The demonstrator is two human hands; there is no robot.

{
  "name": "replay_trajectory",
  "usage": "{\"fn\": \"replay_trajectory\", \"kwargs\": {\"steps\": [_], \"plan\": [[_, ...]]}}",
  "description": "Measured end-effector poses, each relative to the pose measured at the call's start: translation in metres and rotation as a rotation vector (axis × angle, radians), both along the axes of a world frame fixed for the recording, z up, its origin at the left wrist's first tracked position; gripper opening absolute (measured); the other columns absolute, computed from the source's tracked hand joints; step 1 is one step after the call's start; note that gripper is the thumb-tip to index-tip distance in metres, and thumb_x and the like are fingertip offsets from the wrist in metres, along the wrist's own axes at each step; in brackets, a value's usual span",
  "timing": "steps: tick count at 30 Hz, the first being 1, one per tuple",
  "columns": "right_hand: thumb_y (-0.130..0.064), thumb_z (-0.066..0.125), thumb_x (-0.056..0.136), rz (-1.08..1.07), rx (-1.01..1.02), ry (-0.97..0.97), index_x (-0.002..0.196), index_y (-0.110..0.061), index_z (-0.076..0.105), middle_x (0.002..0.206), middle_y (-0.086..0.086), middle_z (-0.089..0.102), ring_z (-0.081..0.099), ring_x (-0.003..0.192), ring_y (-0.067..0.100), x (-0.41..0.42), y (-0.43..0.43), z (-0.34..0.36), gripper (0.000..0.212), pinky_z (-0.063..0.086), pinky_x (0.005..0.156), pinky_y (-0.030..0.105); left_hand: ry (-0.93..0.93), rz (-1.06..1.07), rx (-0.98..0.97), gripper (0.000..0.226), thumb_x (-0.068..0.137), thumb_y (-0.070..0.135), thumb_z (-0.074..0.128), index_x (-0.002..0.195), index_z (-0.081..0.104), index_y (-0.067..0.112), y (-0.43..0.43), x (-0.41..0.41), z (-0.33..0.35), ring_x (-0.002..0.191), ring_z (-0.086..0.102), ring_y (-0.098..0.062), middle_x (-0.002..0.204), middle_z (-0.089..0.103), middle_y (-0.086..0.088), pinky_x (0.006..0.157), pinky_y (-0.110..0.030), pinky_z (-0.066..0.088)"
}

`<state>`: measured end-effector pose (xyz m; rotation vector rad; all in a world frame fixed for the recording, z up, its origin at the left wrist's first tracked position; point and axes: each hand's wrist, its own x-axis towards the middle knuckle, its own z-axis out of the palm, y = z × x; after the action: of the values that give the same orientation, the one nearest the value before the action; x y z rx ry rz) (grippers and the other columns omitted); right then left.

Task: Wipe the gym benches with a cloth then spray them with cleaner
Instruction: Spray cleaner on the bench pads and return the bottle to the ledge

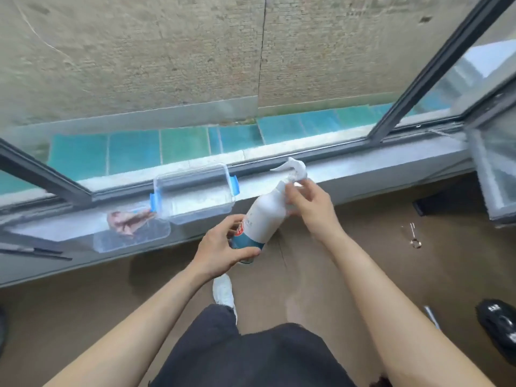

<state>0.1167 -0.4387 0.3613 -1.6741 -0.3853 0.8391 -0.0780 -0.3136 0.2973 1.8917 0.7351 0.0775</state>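
1. Plainly, the person stands at an open window, and both hands hold a white spray bottle in front of the window sill.
2. The left hand grips the base of the bottle, with the fingers curled round the blue band and the thumb on the near side.
3. The right hand is wrapped round the neck just below the white spray head. Blur hides exactly how its fingers lie.
4. The bottle is tilted, with its base toward the person and its spray head up and away over the near edge of the sill. It touches nothing but the two hands.
5. A clear plastic box with blue clips stands on the sill to the left of the bottle, open at the top.
6. Its clear lid lies flat just left of the box and juts over the near edge of the sill.
7. A crumpled pinkish cloth lies across the far part of the lid, and one end reaches the box's left clip.
8. Below the hands are dark shorts and a white shoe on the brown floor.
9. A black shoe sits at the lower right, and a small metal ring lies on the floor well apart from it.
10. Outside the window are green roof panels and a pale wall.
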Motion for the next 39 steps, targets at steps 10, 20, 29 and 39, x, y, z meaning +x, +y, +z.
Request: {"fn": "replay_trajectory", "kwargs": {"steps": [10,20,29,39], "plan": [[-0.016,0.065,0.099,0.238,-0.097,-0.055,0.082,-0.003,0.067,0.078,0.012,0.062,0.067,0.073,0.019,0.021,0.153,-0.001,0.022,0.063,0.077,0.035,0.065,0.189,0.113,0.072,0.066,0.041,0.092,0.127,0.054,0.041,0.119,-0.023,-0.021,0.107,0.062,-0.007,0.119,0.064,0.021,0.090,-0.040,0.055],[-0.044,0.062,0.089,0.567,-0.182,-0.471,0.077,-0.007,0.060,0.071,0.020,0.059,0.056,0.071,0.039,0.025,0.263,-0.067,0.039,0.050,0.067,0.050,0.119,0.599,-0.125,0.060,0.083,0.023,0.083,0.137,0.058,0.032,0.135,-0.029,-0.053,0.115,0.062,-0.005,0.127,0.067,0.011,0.101,-0.032,0.051],[-0.024,0.064,0.095,0.879,-0.445,-0.638,0.097,-0.009,0.074,0.081,0.012,0.067,0.056,0.078,0.028,0.040,0.320,-0.149,0.019,0.033,0.064,0.031,0.164,0.835,-0.267,0.023,0.089,0.011,0.075,0.110,0.074,0.020,0.082,-0.044,-0.062,0.090,0.069,-0.003,0.101,0.075,0.004,0.080,-0.006,0.049],[-0.018,0.060,0.095,0.986,-0.603,-0.674,0.105,-0.014,0.077,0.096,0.014,0.074,0.061,0.082,0.029,0.051,0.316,-0.187,0.020,0.047,0.069,0.033,0.189,0.895,-0.286,0.020,0.090,0.014,0.074,0.104,0.074,0.028,0.088,-0.055,-0.075,0.093,0.070,-0.001,0.099,0.076,0.009,0.085,-0.013,0.052]]}}
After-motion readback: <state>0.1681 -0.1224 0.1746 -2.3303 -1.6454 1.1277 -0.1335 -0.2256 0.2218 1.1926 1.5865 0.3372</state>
